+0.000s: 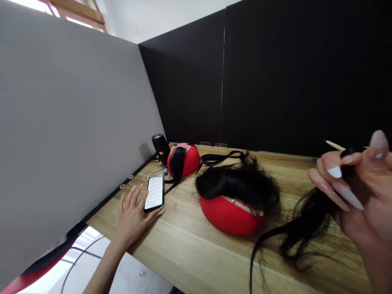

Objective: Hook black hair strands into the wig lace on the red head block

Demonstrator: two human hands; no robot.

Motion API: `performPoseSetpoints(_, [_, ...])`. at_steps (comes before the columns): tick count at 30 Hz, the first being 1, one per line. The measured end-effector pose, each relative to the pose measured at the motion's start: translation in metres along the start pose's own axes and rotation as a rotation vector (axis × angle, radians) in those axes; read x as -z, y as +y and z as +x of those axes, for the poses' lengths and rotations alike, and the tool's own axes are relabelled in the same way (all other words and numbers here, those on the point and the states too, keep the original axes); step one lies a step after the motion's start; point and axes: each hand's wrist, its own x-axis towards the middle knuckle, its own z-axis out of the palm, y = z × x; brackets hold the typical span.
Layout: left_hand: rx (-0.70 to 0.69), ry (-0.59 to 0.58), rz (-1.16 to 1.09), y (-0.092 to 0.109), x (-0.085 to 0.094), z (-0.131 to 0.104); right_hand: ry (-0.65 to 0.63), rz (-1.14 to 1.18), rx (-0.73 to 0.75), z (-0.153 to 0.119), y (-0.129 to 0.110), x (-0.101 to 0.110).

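Note:
My left hand (133, 214) lies with fingers spread at the left and lower edge of a phone (154, 192), which rests on the table with its bright screen showing text. On the right, my raised right hand (355, 183) is closed on a lock of black hair (318, 208) that hangs down to the table. A thin pale stick (334, 145) pokes out past its fingers; how it is held is hidden. Between the hands sits a red dome-shaped block (229, 216), with a mesh strip pinned on it and black hair (235, 181) draped over its top.
Farther back stands a smaller red block (191, 161) with black hair on it, beside a black cylindrical speaker (161, 147). A tied hair bundle (214, 158) lies behind. A grey partition (76, 102) bounds the wooden table (183, 241) at left, a black panel (275, 77) at the back.

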Motion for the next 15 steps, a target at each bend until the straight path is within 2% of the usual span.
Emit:
performPoseSetpoints(7, [0.019, 0.091, -0.029, -0.008, 0.005, -0.024, -0.050, -0.035, -0.001, 0.000, 0.005, 0.000])
performPoseSetpoints(11, [-0.014, 0.155, -0.021, -0.005, 0.007, -0.026, -0.094, -0.046, 0.005, 0.003, 0.009, 0.004])
performPoseSetpoints(15, [-0.043, 0.166, -0.005, -0.004, 0.007, -0.026, -0.123, -0.053, 0.008, 0.004, 0.012, 0.006])
